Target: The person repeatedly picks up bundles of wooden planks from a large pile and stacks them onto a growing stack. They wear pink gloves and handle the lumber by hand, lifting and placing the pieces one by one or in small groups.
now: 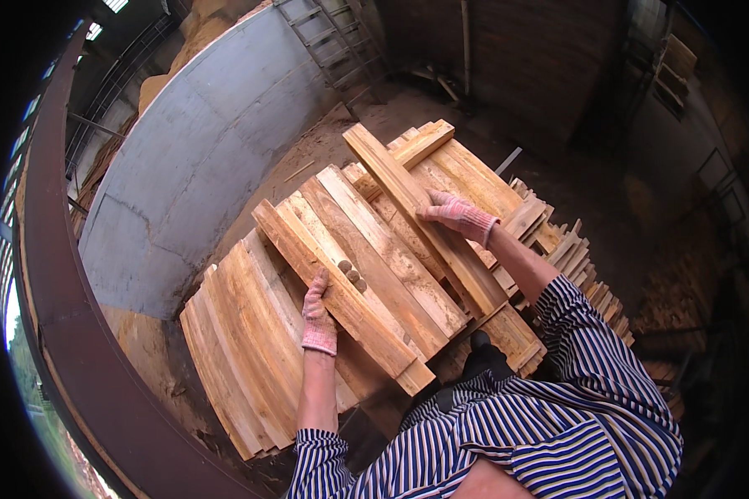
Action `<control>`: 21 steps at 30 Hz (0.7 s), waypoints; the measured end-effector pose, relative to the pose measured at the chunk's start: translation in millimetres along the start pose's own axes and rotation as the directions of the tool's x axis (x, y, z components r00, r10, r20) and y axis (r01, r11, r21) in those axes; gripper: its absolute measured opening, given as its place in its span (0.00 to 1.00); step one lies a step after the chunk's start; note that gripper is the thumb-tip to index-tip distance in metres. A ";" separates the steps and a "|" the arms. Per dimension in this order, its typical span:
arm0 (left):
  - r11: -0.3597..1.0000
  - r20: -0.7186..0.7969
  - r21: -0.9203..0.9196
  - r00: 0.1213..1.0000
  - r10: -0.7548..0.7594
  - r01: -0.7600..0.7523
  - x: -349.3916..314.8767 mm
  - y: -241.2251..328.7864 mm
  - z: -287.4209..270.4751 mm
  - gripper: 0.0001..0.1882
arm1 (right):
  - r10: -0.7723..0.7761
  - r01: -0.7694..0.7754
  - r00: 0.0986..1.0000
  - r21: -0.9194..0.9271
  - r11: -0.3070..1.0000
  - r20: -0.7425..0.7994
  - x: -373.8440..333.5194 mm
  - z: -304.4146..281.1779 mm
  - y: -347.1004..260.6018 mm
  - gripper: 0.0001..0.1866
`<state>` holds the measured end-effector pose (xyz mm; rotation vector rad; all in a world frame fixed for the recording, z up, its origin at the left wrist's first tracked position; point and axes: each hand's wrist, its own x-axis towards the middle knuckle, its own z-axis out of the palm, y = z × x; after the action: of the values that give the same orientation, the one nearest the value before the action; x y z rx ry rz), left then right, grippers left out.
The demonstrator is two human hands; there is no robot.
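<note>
Plank stack: left hand, gloved, fingers curled over the near edge of a plank lying on top; right hand, gloved, fingers pressed flat on another plank at the far side.

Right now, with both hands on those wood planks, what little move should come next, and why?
Probably slide the long plank sideways so it lines up with the others. It lies slanted across the bundle of planks, and the right hand already rests flat on it. The left hand grips the bundle's near edge, steadying it over the lower stack.
</note>
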<state>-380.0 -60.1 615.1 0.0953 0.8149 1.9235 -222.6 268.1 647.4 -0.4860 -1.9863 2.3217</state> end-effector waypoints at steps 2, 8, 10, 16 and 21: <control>0.999 -0.087 -0.022 0.995 0.044 -0.046 2.3 -1.7 -21.5 0.20 | -0.120 0.099 0.988 -0.207 0.973 -0.094 9.1 23.1 23.6 0.43; 0.996 -0.101 -0.084 0.994 0.031 -0.039 1.1 -2.2 33.9 0.39 | 0.196 -0.222 0.972 -0.762 0.609 -0.127 1.3 52.3 -20.0 0.52; 0.995 -0.154 0.010 0.983 0.103 -0.102 14.8 -8.8 72.2 0.39 | -0.260 -0.058 0.942 -0.867 0.495 -0.211 6.8 73.4 1.2 0.57; 0.983 -0.254 0.178 0.963 0.091 -0.046 53.7 -25.0 128.0 0.32 | -0.041 -0.010 0.997 -0.680 0.733 -0.059 -57.0 100.9 -84.4 0.48; 0.647 0.064 0.662 0.889 0.454 -0.378 116.2 -21.3 55.4 0.30 | -0.114 -0.021 0.981 -0.671 0.741 -0.156 -63.6 92.1 -86.3 0.47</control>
<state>-398.8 69.0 613.4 0.6758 1.6520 1.9701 -201.0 180.1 755.8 -0.6377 -2.6484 1.3765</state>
